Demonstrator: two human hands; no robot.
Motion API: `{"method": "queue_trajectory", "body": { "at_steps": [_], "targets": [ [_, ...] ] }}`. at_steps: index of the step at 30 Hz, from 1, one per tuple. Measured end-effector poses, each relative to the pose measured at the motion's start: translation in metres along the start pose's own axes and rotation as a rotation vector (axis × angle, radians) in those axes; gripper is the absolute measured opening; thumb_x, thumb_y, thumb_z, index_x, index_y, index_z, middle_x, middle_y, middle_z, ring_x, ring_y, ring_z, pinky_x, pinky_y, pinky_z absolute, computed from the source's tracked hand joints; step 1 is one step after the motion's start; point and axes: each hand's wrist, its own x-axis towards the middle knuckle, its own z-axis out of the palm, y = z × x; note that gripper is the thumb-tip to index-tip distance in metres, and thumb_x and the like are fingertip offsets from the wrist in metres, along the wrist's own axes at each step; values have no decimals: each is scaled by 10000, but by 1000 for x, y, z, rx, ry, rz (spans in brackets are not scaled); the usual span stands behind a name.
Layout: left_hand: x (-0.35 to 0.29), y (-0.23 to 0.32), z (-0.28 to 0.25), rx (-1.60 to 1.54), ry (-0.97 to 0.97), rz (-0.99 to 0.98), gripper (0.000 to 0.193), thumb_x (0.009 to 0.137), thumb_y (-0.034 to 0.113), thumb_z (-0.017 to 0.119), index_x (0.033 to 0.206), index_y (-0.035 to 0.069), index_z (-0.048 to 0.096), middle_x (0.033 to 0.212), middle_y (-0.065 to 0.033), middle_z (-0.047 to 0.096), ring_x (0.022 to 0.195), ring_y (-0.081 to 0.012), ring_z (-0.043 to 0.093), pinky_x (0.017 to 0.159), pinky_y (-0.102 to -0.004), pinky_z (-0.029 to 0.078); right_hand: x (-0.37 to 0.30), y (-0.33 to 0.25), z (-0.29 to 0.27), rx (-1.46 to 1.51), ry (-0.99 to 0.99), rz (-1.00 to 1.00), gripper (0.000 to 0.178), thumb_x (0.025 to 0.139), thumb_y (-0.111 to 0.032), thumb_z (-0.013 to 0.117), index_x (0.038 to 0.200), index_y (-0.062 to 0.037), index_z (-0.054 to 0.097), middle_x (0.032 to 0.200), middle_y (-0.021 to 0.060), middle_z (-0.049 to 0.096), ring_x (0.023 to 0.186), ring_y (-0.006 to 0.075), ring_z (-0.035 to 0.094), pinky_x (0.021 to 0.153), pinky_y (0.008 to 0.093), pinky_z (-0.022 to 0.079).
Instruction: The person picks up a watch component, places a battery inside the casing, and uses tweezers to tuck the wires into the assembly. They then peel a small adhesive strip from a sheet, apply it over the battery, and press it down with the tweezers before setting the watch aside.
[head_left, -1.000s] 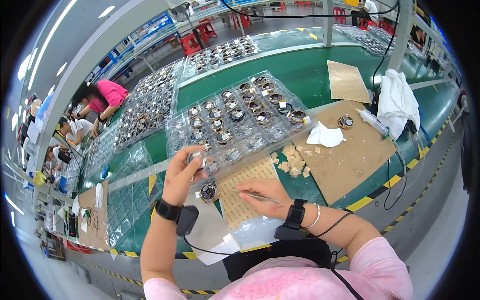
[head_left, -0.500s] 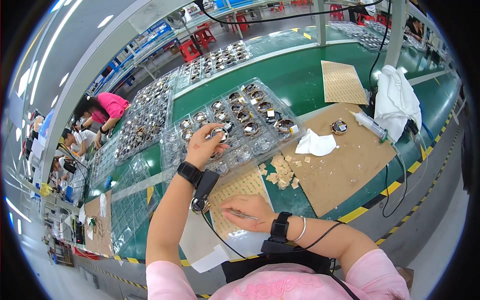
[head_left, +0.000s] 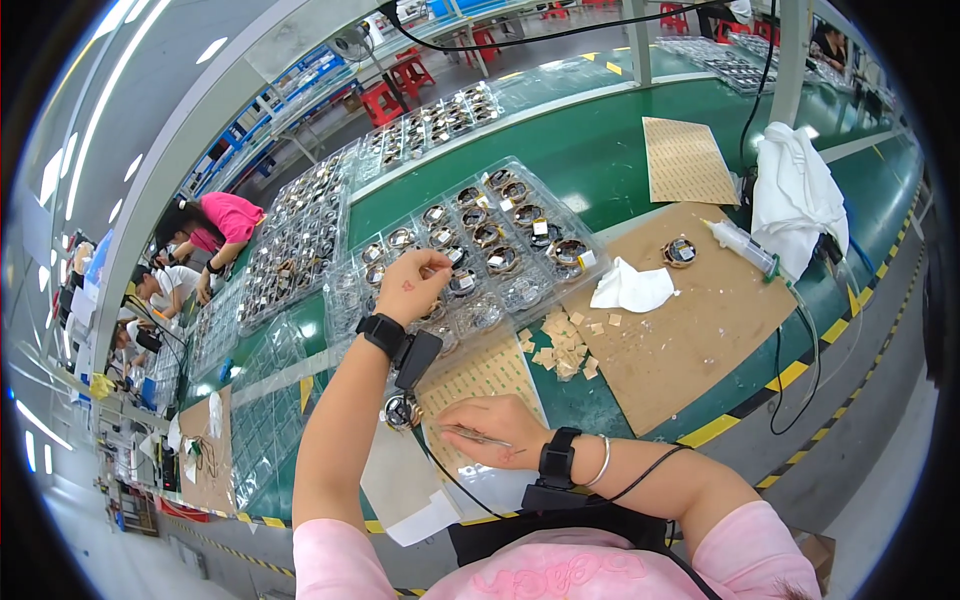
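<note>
The left hand [head_left: 415,285] is over the clear tray [head_left: 480,313], palm down, its thumb and fingers bent together at the cups; whether anything is pinched between the fingertips cannot be told. Round metal parts fill many of the tray's cups ahead of this hand and to its right, several with small white labels, while the clear cups just right of its wrist look bare.

The right hand [head_left: 490,428] is closed around thin metal tweezers [head_left: 476,436], which lie slantwise across the fingers. Just left of this hand, close to its knuckles, sits one round part [head_left: 398,411]. A tan sheet printed in rows [head_left: 492,372] lies partly under the right hand and stretches forward from it toward the tray. A white sheet [head_left: 398,475] lies to the left of the same hand, on the near side.

Ahead and to the right of the right hand, a loose heap of small tan squares [head_left: 563,350] rests on the green counter [head_left: 600,130]. Farther right of that hand is a brown board [head_left: 690,340], bearing a crumpled white wipe [head_left: 632,287], another round part [head_left: 679,251] and a syringe [head_left: 740,246]. Beyond the syringe, well apart from both hands, hangs a white cloth [head_left: 795,195].
</note>
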Motion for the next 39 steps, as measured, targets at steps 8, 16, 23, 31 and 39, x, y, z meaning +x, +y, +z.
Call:
{"method": "queue_trajectory", "body": {
  "at_steps": [8,16,23,31,39],
  "targets": [
    [36,31,23,300,-66,187,205,791,234,634,871,62,710,824,-132,672,763,-252,639,705,-332,505,0,-5,1,2,54,-5,103,808,-153,662,875,-78,640,800,68,642,629,256,611,569,325,493],
    [56,26,4,245,-46,65,241,797,271,606,846,60,709,748,-146,672,703,-292,650,672,-369,506,-1,-1,3,36,46,37,75,803,-131,651,850,-75,631,775,76,630,621,257,603,554,334,480],
    [40,22,-21,150,-232,-44,254,846,271,609,926,52,712,651,-7,587,598,-84,502,556,-277,415,0,2,-1,53,9,-17,90,811,-75,650,896,-51,634,809,74,640,533,178,565,508,276,459],
    [40,16,18,216,-178,25,256,852,263,591,961,69,717,675,-72,622,631,-167,559,600,-324,441,1,-2,0,65,11,6,81,817,-110,646,877,-57,632,784,73,627,552,210,572,522,301,464],
    [36,25,35,446,-34,265,247,821,293,644,887,64,708,685,-97,601,764,-267,579,689,-356,464,0,0,-1,30,-27,50,101,818,-163,639,850,-67,628,780,77,623,626,277,604,562,350,479]
  ]
}}
